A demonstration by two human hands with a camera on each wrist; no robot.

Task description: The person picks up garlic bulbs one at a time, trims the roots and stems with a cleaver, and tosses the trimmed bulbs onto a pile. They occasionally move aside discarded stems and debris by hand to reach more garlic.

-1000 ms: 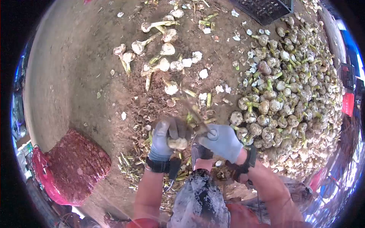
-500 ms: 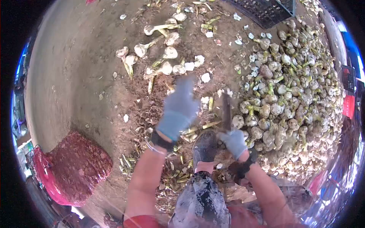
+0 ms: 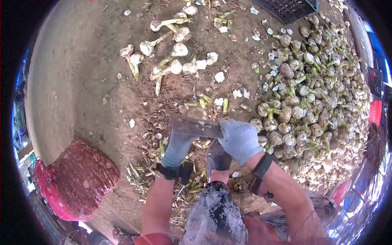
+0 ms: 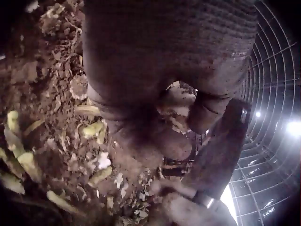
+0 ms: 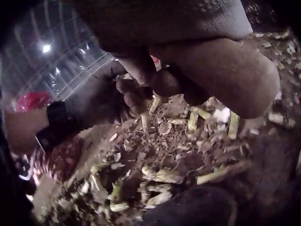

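Observation:
My gloved left hand (image 3: pixel 179 141) grips a garlic bulb (image 4: pixel 181 101), which shows pale between its fingers in the left wrist view. In the head view the bulb is blurred and partly behind the blade. My gloved right hand (image 3: pixel 243 141) holds a knife (image 3: pixel 202 129) by its handle. Its broad dark blade points left across the left hand's fingers, right at the bulb. Cut stems (image 5: pixel 162 174) lie on the soil below both hands. Farther forward on the ground, several garlic bulbs with long stems (image 3: pixel 173 67) lie loosely spread.
A large heap of garlic (image 3: pixel 306 106) fills the right side. At the left lies a full red mesh sack (image 3: pixel 81 179). A black plastic crate (image 3: pixel 286 10) stands at the far right. One shoe (image 3: pixel 218 157) is just below the hands, with peel scraps around.
My left hand reached forward to a bulb on the ground, then came back holding one; that bulb's spot is now bare. The knife swung from pointing forward to lying across the left hand.

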